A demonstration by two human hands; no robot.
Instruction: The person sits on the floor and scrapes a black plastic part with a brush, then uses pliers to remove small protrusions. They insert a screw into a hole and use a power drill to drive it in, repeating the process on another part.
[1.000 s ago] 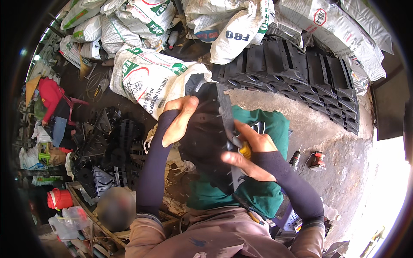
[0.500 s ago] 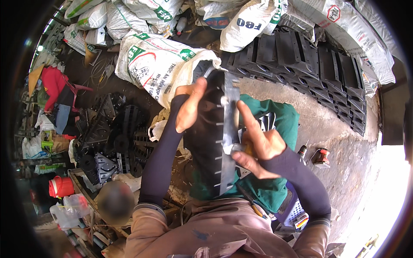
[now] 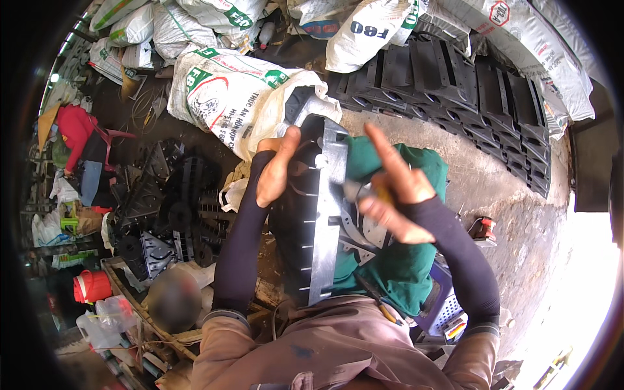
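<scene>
My left hand grips a long black moulded plastic part by its far left side. The part stands on edge over my lap, its pale, shiny flange with short ribs facing right. Just right of that flange, my right hand is closed round a small yellow-handled tool, index finger stretched forward. Motion blurs the tool's grey tip, so its kind does not show. Underneath, a green cloth covers my lap, with silver-grey pieces lying on it.
White woven sacks lie ahead, one with its mouth towards me. Stacked black parts fill the far right; more black parts are heaped at left. A purple plastic basket stands by my right side. A person in red is at far left.
The black part has shifted left and a little nearer, along with my left hand. My right hand and the tool have come off the flange and now sit slightly apart from it.
</scene>
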